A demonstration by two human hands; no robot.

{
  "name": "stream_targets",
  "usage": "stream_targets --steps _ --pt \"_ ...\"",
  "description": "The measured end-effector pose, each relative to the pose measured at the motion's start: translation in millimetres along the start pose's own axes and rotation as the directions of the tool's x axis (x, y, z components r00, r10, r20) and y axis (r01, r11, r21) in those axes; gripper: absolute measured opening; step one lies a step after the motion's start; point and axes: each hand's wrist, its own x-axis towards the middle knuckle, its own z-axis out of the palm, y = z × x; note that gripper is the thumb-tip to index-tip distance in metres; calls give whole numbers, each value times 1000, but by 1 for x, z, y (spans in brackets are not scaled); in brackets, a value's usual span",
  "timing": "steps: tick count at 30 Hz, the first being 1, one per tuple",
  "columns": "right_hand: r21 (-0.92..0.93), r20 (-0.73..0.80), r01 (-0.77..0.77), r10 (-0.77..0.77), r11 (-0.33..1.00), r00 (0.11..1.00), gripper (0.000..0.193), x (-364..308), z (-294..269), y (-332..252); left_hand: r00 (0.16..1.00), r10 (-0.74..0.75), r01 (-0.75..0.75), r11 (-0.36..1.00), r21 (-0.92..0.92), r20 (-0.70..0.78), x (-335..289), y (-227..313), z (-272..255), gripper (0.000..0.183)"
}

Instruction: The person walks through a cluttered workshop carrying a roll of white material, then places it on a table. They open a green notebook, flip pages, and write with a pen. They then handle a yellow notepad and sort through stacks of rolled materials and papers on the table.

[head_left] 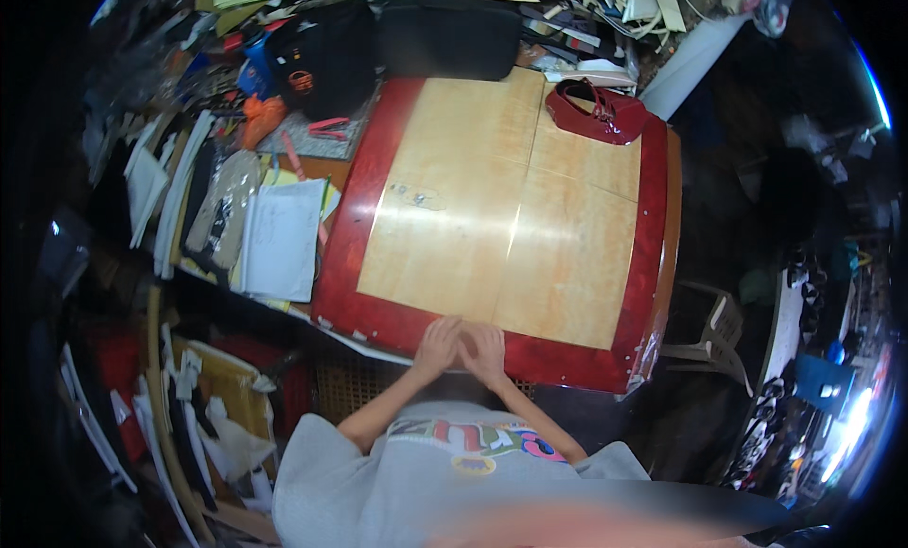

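Both my hands rest at the near edge of a table [454,255] with a pale wood middle and a red border. My left hand [439,347] lies on the red border, its fingers loosely bent and nothing visible in them. Right beside it, my right hand [484,351] leans in so that the fingertips of the two hands meet or almost meet. The fingers of both look relaxed rather than clenched. At the table's far right corner sits a glossy dark red piece [619,122] with cut-out straps, like a shoe upper, well away from both hands.
Left of the table lie a white notebook [281,241], a plastic-wrapped bundle [222,208] and a small red tool [328,127]. Black material [449,39] and piled scraps [615,9] line the far side. A pale plastic chair [714,340] stands at the right.
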Motion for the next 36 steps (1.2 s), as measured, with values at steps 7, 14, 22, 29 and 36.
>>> stream_targets --steps 7,14,22,29,36 --pt "23 424 -169 144 985 894 37 13 -27 27 989 -69 70 997 -8 129 15 12 -22 36" --pt "-35 530 -170 163 985 833 32 40 -31 32 950 -107 142 984 -103 295 45 3 -39 37" --pt "-302 486 -361 468 882 738 25 74 -12 19 827 -162 356 892 -279 538 64 -48 -63 23" --pt "-508 424 -432 653 745 627 19 84 7 25 706 -140 488 807 -333 694 84 -130 -92 21" --pt "-511 394 -426 644 747 656 9 88 25 43 718 -130 522 750 -405 684 99 -149 -101 15"
